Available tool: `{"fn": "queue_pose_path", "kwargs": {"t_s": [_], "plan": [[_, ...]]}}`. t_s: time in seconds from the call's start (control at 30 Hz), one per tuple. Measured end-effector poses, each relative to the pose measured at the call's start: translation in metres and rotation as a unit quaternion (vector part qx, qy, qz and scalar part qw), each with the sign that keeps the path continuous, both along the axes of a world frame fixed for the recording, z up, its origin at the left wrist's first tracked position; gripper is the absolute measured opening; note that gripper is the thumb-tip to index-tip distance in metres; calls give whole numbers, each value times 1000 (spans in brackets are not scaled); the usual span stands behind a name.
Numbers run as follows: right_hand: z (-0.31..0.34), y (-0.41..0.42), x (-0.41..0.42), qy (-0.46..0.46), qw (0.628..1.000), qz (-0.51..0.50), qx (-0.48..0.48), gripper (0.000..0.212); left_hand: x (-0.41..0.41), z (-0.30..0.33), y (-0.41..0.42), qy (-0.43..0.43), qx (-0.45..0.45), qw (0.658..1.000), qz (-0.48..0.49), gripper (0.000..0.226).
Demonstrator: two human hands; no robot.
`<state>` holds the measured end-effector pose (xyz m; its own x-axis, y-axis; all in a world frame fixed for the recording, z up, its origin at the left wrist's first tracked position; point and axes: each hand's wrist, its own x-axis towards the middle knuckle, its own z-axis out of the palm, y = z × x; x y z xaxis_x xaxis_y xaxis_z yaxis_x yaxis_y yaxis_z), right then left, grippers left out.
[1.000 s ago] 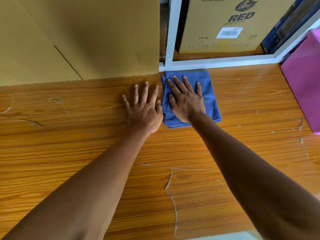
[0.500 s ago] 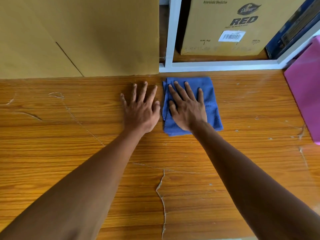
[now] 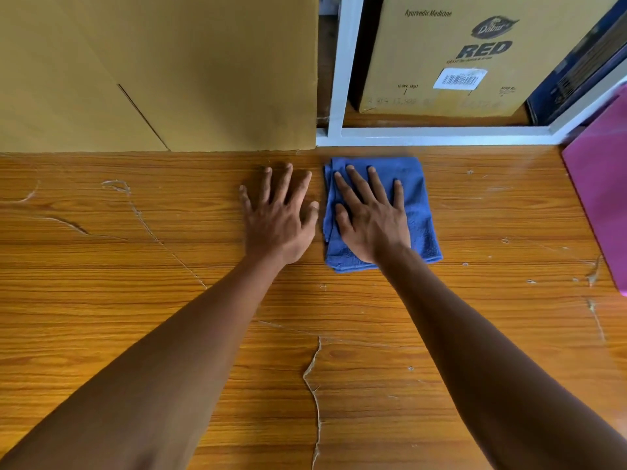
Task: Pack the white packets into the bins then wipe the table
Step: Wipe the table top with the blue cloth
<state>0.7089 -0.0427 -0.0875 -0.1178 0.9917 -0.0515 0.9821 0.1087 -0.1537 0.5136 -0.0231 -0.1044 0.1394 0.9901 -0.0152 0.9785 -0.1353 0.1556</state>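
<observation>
**Both palms flat on the table, right one on the cloth**

Nearest: two bare forearms reach forward from the bottom edge, across a wooden table [image 3: 441, 317] with an orange-brown grain. A pale, ragged crack in the surface runs between the arms; more scratches and chips scattered left and right.

Mid-table: left hand [image 3: 280, 218] lies palm down on bare wood, fingers straight and fanned, holding nothing. Thumb tip points toward the cloth, just beside its left edge; whether it touches, cannot tell.

Right hand [image 3: 371, 220] lies palm down on a folded blue cloth [image 3: 419, 212], fingers straight and slightly spread, pressing flat rather than gripping. Cloth sits flat on the table, near the back edge, showing on all sides of the hand; layered folds visible along its left edge.

Right edge: a pink panel [image 3: 600, 198], partly cut off by the frame.

Far: large plain cardboard box [image 3: 159, 72] stands on the table at back left. Right of it a white frame [image 3: 342, 79], and behind that a printed carton [image 3: 441, 56] marked "RED" with a barcode label. No white packets or bins in view.
</observation>
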Motion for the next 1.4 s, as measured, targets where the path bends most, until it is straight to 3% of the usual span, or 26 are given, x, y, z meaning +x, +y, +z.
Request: {"fn": "queue_pose_path", "kwargs": {"t_s": [0.1,0.33,0.57,0.8,1.03,1.27,1.4], "plan": [[0,-20,1,-1,1000,7,-4,64,1,1,3,4,-4,1000,1,66],[-1,47,1,-4,1000,-8,-9,66,1,0,2,-14,10,1000,1,62],[-2,-32,-3,1,1000,-25,2,64,2,0,1,-2,18,1000,0,63],[-1,45,7,-1,999,-36,-9,66,0,-3,1,-6,19,1000,-5,62],[-2,-33,6,0,999,-42,2,64,1,0,2,-1,19,1000,-7,63],[1,43,23,-6,999,-50,-16,67,-1,-4,1,-6,19,1000,-3,63],[-1,1,29,5,998,-54,-8,65,-2,0,4,-6,9,1000,-7,62]]}}
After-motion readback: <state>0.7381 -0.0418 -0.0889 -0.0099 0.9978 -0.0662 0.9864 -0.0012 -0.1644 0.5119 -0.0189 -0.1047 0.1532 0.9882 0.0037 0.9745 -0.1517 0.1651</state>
